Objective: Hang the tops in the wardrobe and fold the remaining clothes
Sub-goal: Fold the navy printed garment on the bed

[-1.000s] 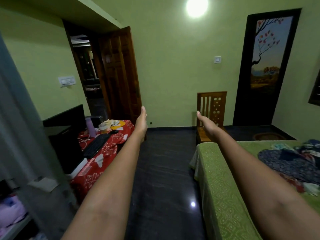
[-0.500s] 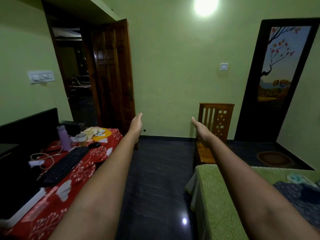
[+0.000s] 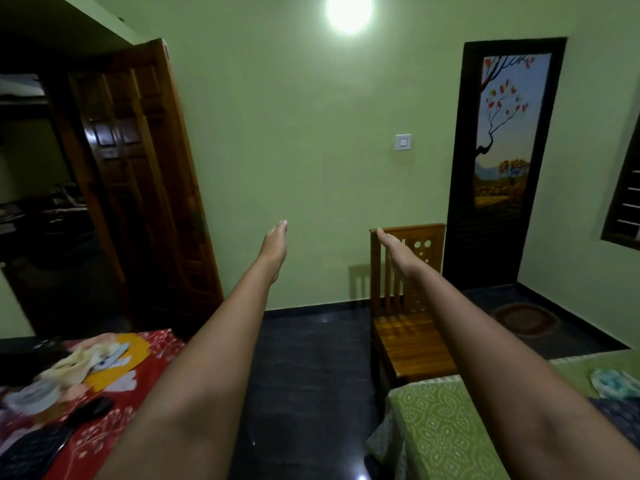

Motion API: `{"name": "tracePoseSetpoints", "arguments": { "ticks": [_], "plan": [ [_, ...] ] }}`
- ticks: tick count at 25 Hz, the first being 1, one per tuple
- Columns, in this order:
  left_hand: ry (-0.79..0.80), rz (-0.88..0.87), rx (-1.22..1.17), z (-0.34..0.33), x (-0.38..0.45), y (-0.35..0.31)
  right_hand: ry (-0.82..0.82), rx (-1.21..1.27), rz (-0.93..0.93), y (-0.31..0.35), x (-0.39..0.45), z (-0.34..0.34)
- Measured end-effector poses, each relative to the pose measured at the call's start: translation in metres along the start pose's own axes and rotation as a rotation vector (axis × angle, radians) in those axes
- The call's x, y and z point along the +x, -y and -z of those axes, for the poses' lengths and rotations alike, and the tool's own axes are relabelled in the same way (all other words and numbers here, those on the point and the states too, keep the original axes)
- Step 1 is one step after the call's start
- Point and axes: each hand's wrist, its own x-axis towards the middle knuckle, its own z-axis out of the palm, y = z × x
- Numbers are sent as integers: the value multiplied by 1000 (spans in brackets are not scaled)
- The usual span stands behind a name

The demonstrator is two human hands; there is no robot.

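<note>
Arms reach straight forward into the room, both bare and both empty-handed. The left hand (image 3: 275, 244) is held edge-on with its fingers straight and together, touching nothing. The right hand (image 3: 393, 244) mirrors it, fingers straight and together, in front of the backrest of a wooden chair (image 3: 410, 332) that stands against the green wall. The 2 hands are well apart, palms facing each other.

At the lower right lies a bed (image 3: 446, 431) with a green patterned cover; on it, at the frame's right edge, rest the clothes (image 3: 614, 386), a pale teal piece and part of a dark blue one, well apart from both hands. At the lower left a table (image 3: 152, 362) under a red floral cloth carries a black keyboard (image 3: 31, 448) and crumpled pale fabric. A wooden door (image 3: 138, 174) stands open beyond it. No wardrobe shows in the view.
</note>
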Motion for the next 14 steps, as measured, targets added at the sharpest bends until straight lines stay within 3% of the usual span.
{"name": "tracePoseSetpoints", "arguments": {
  "ticks": [6, 14],
  "plan": [
    [29, -99, -88, -58, 162, -35, -122, 31, 118, 35, 144, 58],
    [305, -43, -147, -232, 289, -2, -360, 70, -20, -14, 226, 184]
  ]
}}
